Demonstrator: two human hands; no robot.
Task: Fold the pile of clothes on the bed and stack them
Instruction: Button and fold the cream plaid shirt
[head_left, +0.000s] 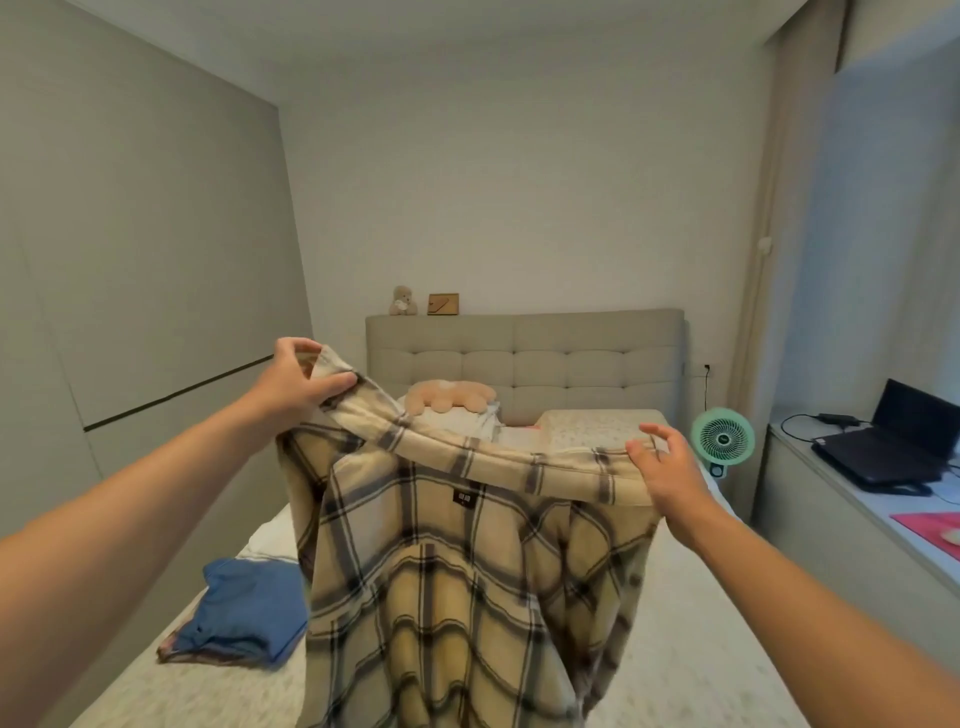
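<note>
A beige plaid garment (457, 587) with dark checks hangs in the air over the bed (691, 649), held up by its waistband. My left hand (296, 382) pinches the left end of the band between thumb and fingers. My right hand (662, 470) holds the right end, thumb in front of the cloth and fingers spread behind it. A small black label shows under the band. A folded blue garment (244, 610) lies on the bed's left side, on top of another folded piece whose edge shows beneath it.
A padded headboard (524, 364) stands at the far end, with a plush toy (449, 397) on the pillows. A green fan (723, 439) is right of the bed. A laptop (893, 447) sits on the right counter. Wardrobe doors line the left.
</note>
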